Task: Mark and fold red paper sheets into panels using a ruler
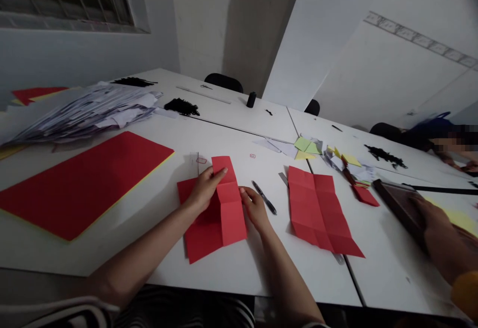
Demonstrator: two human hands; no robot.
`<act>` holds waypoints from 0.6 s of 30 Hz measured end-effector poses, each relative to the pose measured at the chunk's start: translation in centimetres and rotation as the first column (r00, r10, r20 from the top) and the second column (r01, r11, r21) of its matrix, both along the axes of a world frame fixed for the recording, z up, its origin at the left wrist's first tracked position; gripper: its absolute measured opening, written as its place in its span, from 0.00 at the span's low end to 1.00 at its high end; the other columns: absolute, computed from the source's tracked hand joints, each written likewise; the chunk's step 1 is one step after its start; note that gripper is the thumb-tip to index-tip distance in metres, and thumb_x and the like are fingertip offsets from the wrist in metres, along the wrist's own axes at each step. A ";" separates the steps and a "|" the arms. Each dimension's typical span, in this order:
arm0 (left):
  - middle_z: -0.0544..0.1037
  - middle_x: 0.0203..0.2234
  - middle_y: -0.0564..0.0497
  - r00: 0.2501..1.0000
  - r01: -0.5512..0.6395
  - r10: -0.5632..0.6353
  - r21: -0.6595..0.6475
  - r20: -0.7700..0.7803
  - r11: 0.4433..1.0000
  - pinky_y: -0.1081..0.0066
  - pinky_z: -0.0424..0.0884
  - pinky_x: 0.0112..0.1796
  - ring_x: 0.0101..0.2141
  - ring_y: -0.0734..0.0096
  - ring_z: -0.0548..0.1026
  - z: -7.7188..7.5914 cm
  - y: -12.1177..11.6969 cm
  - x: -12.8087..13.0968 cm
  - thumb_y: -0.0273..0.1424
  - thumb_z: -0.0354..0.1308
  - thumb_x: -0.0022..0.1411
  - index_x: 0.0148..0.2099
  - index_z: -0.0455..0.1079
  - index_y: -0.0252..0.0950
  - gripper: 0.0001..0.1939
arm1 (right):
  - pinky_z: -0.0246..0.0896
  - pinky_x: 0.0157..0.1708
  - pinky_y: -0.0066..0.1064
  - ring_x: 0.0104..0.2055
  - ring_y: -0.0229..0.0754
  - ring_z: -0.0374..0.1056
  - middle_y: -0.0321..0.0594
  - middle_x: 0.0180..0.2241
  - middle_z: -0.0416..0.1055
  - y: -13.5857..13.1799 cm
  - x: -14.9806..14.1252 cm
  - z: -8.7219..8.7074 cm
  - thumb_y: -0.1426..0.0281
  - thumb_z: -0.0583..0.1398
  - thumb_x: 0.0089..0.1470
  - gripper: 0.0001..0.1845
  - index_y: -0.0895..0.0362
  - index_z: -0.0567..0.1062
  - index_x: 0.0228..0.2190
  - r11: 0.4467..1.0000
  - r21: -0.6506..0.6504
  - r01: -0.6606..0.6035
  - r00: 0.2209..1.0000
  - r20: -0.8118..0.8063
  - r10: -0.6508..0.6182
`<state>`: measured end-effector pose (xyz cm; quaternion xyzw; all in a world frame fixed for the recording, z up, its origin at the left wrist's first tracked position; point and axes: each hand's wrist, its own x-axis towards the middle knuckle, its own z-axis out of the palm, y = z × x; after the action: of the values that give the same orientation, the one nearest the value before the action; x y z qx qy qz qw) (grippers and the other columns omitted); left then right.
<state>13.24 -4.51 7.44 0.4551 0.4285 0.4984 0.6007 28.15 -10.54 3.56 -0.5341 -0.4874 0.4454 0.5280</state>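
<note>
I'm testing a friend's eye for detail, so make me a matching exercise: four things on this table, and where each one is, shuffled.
Things
1. Pen
2. Folded red paper
3. Black cylinder
4. Heap of white papers

Places
A. Upright, toward the far side of the table
B. On the left, beyond the large red sheet
C. Between the right hand and the creased red sheet
D. In the left hand

Pairs: 1-C, 2-D, 3-A, 4-B
</note>
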 end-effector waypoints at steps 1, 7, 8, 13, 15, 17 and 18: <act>0.73 0.24 0.56 0.999 -0.024 0.024 0.029 -0.024 0.999 0.73 0.63 0.29 0.25 0.73 0.69 -0.2 0.3 0.2 0.45 0.66 0.50 0.31 0.67 0.36 0.19 | 0.63 0.48 0.40 0.49 0.50 0.69 0.43 0.44 0.76 -0.2 0.2 0.4 0.50 0.55 0.57 0.24 0.53 0.78 0.41 1.000 -0.014 -0.026 0.999 -0.032 0.026; 0.73 0.27 0.55 0.987 -0.063 0.081 0.126 -0.141 0.990 0.72 0.63 0.31 0.29 0.70 0.69 -1.0 1.1 1.6 0.44 0.63 0.52 0.33 0.68 0.36 0.17 | 0.66 0.46 0.40 0.48 0.49 0.71 0.42 0.41 0.77 -1.2 0.9 1.8 0.45 0.54 0.56 0.28 0.52 0.76 0.45 0.957 -0.123 -0.265 0.940 -0.253 0.228; 0.72 0.25 0.55 0.985 -0.052 0.072 0.128 -0.157 0.990 0.72 0.62 0.30 0.28 0.70 0.68 -0.9 1.1 1.9 0.44 0.63 0.52 0.32 0.68 0.37 0.16 | 0.66 0.45 0.40 0.46 0.49 0.72 0.41 0.39 0.78 -1.2 1.0 1.8 0.47 0.57 0.55 0.26 0.53 0.77 0.44 0.947 -0.142 -0.287 0.931 -0.274 0.241; 0.76 0.32 0.51 0.983 0.085 -0.058 0.154 -0.173 0.984 0.71 0.67 0.34 0.34 0.67 0.74 2.9 0.6 1.2 0.47 0.61 0.55 0.35 0.71 0.37 0.18 | 0.69 0.40 0.40 0.41 0.48 0.74 0.42 0.35 0.78 -0.7 1.5 0.9 0.50 0.60 0.55 0.24 0.55 0.76 0.44 0.935 -0.164 -0.313 0.861 -0.465 0.207; 0.75 0.47 0.48 0.986 0.124 -0.091 0.249 -0.141 0.961 0.67 0.70 0.43 0.44 0.64 0.74 5.7 0.7 -0.7 0.48 0.57 0.60 0.45 0.72 0.38 0.20 | 0.70 0.39 0.40 0.41 0.49 0.74 0.43 0.36 0.78 -0.3 1.8 0.3 0.49 0.59 0.55 0.26 0.55 0.74 0.46 0.951 -0.172 -0.256 0.845 -0.517 0.134; 0.74 0.50 0.47 0.993 0.085 -0.045 0.391 -0.111 0.916 0.61 0.68 0.48 0.48 0.60 0.74 8.5 1.0 -3.1 0.45 0.54 0.64 0.49 0.71 0.36 0.20 | 0.71 0.37 0.40 0.41 0.49 0.74 0.44 0.37 0.78 0.1 2.1 -0.4 0.48 0.57 0.56 0.28 0.55 0.74 0.47 0.962 -0.208 -0.179 0.837 -0.546 0.038; 0.74 0.50 0.47 0.995 0.036 0.007 0.433 -0.097 0.901 0.58 0.68 0.49 0.48 0.59 0.73 9.7 1.3 -4.3 0.44 0.54 0.65 0.50 0.70 0.34 0.20 | 0.71 0.37 0.40 0.40 0.49 0.75 0.44 0.37 0.78 0.2 2.2 -0.8 0.47 0.57 0.56 0.28 0.55 0.74 0.47 0.963 -0.225 -0.147 0.833 -0.554 -0.002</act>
<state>8.98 -3.22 17.13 0.6042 0.3318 0.5541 0.4667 30.31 -10.29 2.78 -0.4289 -0.2733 0.6590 0.5540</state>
